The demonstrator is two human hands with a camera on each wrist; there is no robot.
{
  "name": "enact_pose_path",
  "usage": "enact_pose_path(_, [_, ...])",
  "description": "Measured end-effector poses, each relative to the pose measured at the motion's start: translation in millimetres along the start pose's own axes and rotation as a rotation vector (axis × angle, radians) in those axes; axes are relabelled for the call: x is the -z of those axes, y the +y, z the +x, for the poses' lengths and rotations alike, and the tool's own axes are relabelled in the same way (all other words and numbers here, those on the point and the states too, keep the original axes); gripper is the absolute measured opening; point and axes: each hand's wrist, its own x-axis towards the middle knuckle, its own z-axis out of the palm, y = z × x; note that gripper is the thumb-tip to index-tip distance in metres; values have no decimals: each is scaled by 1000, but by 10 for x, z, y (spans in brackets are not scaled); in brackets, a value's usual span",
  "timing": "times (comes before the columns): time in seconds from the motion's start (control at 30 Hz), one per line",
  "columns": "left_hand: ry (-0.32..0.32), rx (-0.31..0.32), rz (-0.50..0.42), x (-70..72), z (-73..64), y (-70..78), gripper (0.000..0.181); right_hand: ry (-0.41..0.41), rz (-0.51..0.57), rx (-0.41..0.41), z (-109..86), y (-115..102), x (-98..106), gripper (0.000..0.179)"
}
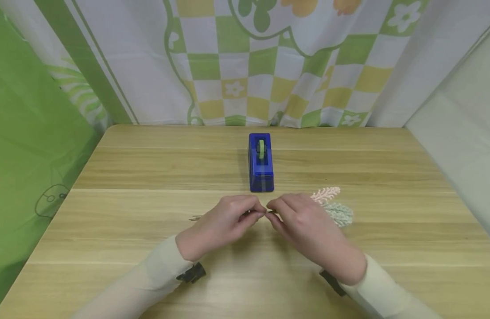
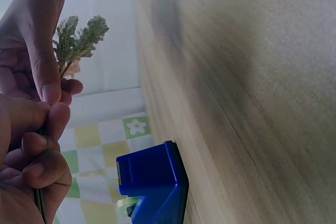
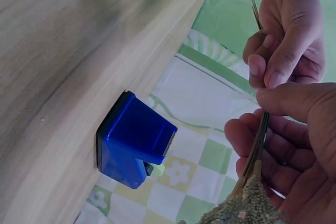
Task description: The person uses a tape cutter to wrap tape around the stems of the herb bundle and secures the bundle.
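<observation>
Both hands meet above the table, holding a bundle of thin stems (image 3: 259, 142) between them. My left hand (image 1: 226, 220) pinches the stems with thumb and fingers, and their bare ends stick out past it to the left. Close against it, my right hand (image 1: 306, 223) grips the same bundle nearer the flower heads. Beyond the right hand show a pale green textured head (image 1: 339, 213) and a pink one (image 1: 326, 194). In the right wrist view the green head (image 3: 244, 205) hangs below the palm. Fingers hide the spot where the hands meet.
A blue tape dispenser (image 1: 261, 163) with a roll of tape (image 1: 261, 149) stands on the wooden table (image 1: 149, 168), just beyond the hands. Behind the table hangs a checkered curtain (image 1: 261, 66). Green cloth (image 1: 25, 133) hangs at the left.
</observation>
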Motion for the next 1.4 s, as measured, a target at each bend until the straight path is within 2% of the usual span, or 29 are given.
enact_pose_path(0.23, [4,49,-3,23,4,38,3,15,-19,44,2,3,-12,13])
enact_pose_path(0.5, [26,67,6,34,17,53,4,35,-46,111,1,20,-24,8])
enact_pose_path(0.73, [-5,113,-10,74,32,73,3,29,-99,163,11,59,-35,11])
enact_pose_path(1.1, [-20,194,-21,123,27,80,12,30,-78,145,-11,52,-34,6])
enact_pose_path(1.23, [-43,178,-10,133,32,70,12,20,-91,116,-23,34,-16,6])
enact_pose_path(1.4, [-67,148,-16,132,26,42,11,54,-111,112,-19,27,-15,5])
